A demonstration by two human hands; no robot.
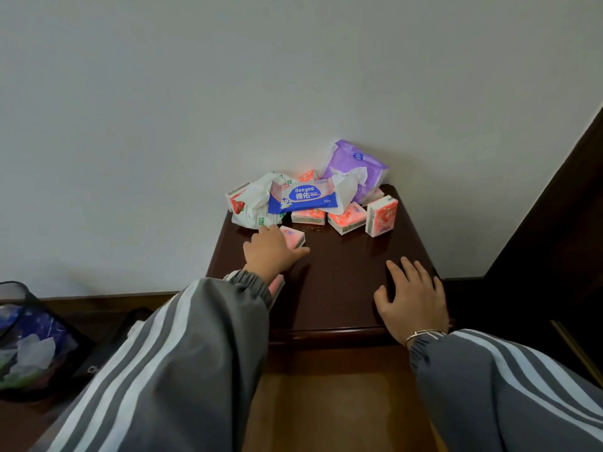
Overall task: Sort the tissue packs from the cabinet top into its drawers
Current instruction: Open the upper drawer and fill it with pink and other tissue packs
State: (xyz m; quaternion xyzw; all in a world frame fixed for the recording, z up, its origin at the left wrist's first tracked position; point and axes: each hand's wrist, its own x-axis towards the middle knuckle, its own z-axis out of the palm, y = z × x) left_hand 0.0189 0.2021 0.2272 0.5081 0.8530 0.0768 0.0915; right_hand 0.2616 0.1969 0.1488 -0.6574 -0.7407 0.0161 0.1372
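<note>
A dark wooden cabinet top (339,282) carries a heap of tissue packs against the wall. Several small pink packs lie there, one (381,216) upright at the right. A blue wet-wipe pack (301,199) rests on the heap, a purple soft pack (357,168) leans at the back, and a white-green wrapper (256,203) sits at the left. My left hand (272,251) lies over a small pink pack (293,236), fingers spread around it. Another pink pack (276,285) shows under my left wrist. My right hand (412,298) rests flat on the cabinet top, holding nothing.
A mesh waste bin (29,337) with crumpled paper stands on the floor at the left. Dark wooden furniture (554,239) rises at the right. A lighter brown surface (336,409) shows below the cabinet's front edge. A white wall stands behind.
</note>
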